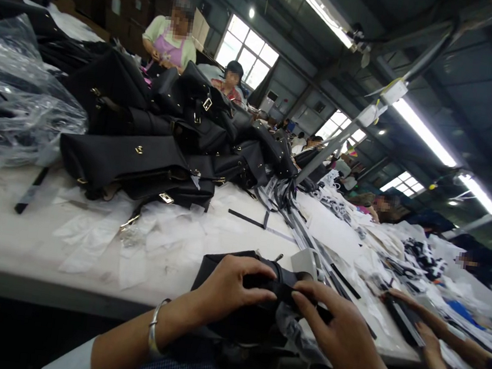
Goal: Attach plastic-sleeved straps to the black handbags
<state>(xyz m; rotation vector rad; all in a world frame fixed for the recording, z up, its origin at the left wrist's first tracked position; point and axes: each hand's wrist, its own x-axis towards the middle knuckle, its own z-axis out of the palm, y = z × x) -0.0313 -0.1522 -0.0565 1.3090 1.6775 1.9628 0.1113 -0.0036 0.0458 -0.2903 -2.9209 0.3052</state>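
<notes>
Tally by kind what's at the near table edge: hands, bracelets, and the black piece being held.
Wearer's hands: 2, left hand and right hand
Neighbouring co-worker's hands: 2
Worn silver bracelet: 1
Held black piece: 1
Total: 6

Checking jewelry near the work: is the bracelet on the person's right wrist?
No, the silver bracelet circles the wrist of the left hand; the right hand has a bare wrist, both gripping the black bag piece.

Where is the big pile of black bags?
In the head view, the pile of black handbags sits on the white table, left of centre, beside the crumpled clear plastic, beyond the black leather piece.
</notes>
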